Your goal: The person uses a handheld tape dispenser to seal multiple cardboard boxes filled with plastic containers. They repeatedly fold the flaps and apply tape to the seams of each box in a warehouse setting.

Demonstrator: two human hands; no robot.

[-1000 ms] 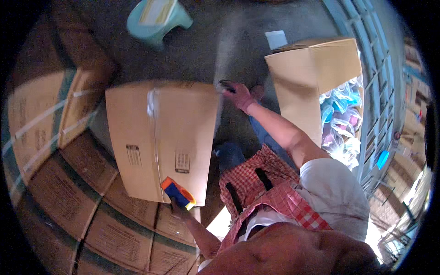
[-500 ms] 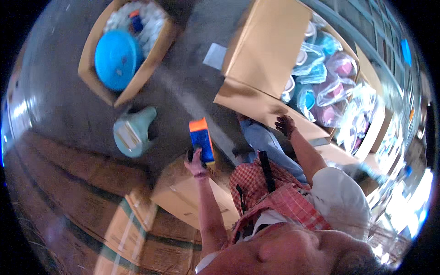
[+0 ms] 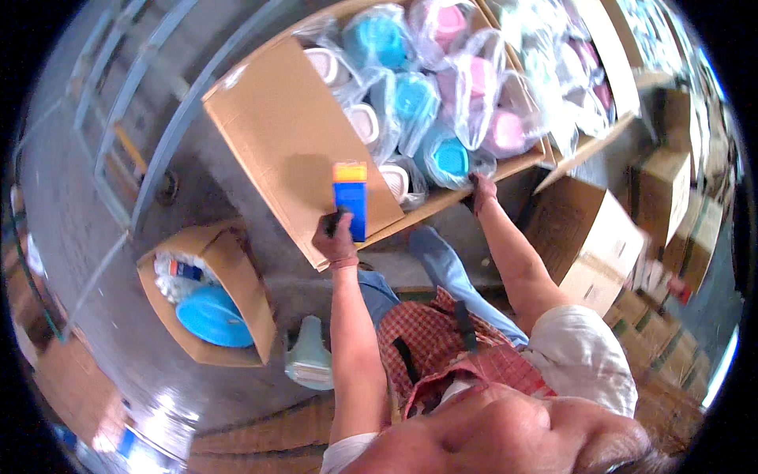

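My left hand (image 3: 338, 237) is closed around a small oblong blue box with an orange end (image 3: 350, 197), held upright over the folded-out flap of a large cardboard box (image 3: 292, 134). Inside that carton, plastic-bagged tubs or cups in blue (image 3: 415, 101), pink (image 3: 505, 130) and white (image 3: 362, 123) stand in rows. My right hand (image 3: 483, 194) rests at the carton's near edge, its fingers bent over the rim beside a bagged blue tub (image 3: 452, 158). Exactly what its fingertips touch is partly hidden.
A smaller open carton (image 3: 260, 316) at left holds a blue round lid or basin (image 3: 213, 316), white packing and a blue-and-orange box (image 3: 185, 270). A pale green stool (image 3: 309, 355) stands nearby. More cartons (image 3: 588, 237) fill the right; metal rails (image 3: 158, 103) run at far left.
I have turned toward the large carton, which is now ahead of me. My left hand has carried the blue box over its flap, and my right hand has reached its edge.
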